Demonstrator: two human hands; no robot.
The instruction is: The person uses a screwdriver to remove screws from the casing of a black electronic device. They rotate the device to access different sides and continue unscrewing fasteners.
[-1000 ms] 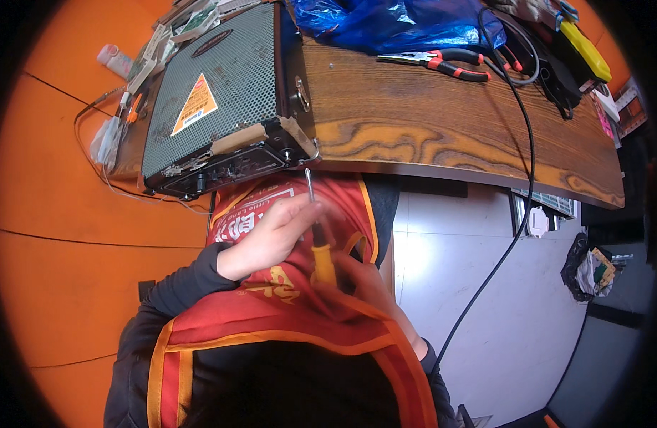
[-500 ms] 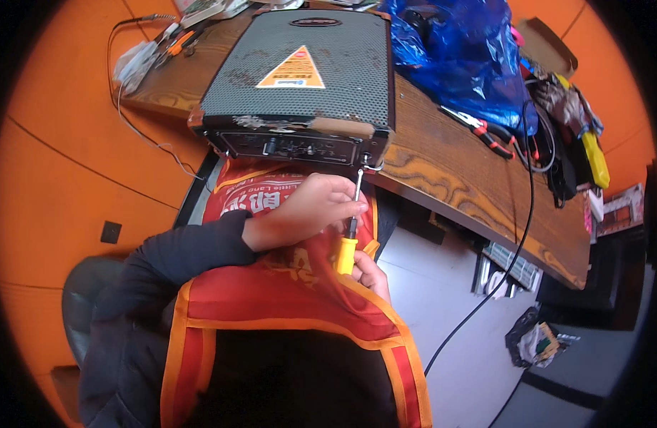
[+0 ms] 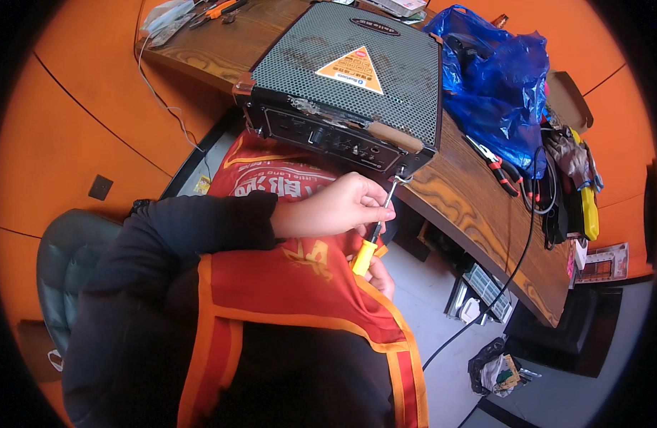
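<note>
A screwdriver (image 3: 363, 258) with a yellow handle points away from me, its metal shaft reaching the lower right corner of a speaker box (image 3: 414, 85). Fingers of my left hand (image 3: 343, 207) are closed around the shaft near the middle. My right hand (image 3: 380, 278) is at the yellow handle, its fingers curled and partly hidden by the handle and my red apron (image 3: 307, 285). The shaft's tip meets a small metal ring (image 3: 403, 179) at the speaker's corner. The speaker has a grey mesh front facing up, scuffed edges, and a knob panel (image 3: 328, 139) toward me.
The speaker lies on a wooden table (image 3: 485, 214). Right of it are a blue plastic bag (image 3: 492, 85), red-and-black pliers (image 3: 496, 167), and grey gloves (image 3: 572, 160). A black cable (image 3: 517, 250) hangs over the table edge. An orange-handled tool (image 3: 221, 8) lies at the far left.
The whole view has tilted and shifted, so the speaker and table sit further right and turned. Both hands keep their hold on the screwdriver, its tip still at the speaker's corner.
</note>
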